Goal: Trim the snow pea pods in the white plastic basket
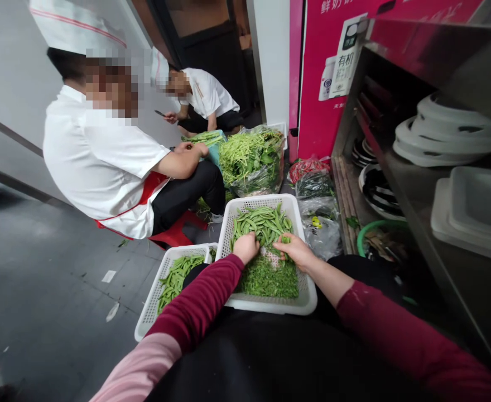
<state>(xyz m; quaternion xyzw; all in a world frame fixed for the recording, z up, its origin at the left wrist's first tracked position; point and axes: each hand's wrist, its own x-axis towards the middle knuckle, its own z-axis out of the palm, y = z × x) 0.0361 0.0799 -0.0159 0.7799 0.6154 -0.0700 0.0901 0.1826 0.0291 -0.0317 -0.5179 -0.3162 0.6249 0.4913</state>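
Note:
A white perforated plastic basket (271,306) rests at my lap. Whole green pea pods (264,220) fill its far half, and a heap of fine green trimmings (270,281) lies in the near half. My left hand (246,247) is closed at the left edge of the pods; what its fingers hold, if anything, is hidden. On the other side my right hand (298,252) has its fingers closed around a green pea pod (286,240), just above the basket. A small gap separates the two hands, with the perforated basket floor showing below.
A second white basket (147,315) of pods stands at left. One person (103,151) sits on a red stool (172,231); another person (212,95) farther back holds a knife (159,113). Bagged greens (249,159) stand ahead. Metal shelving (396,178) with dishes is close on my right.

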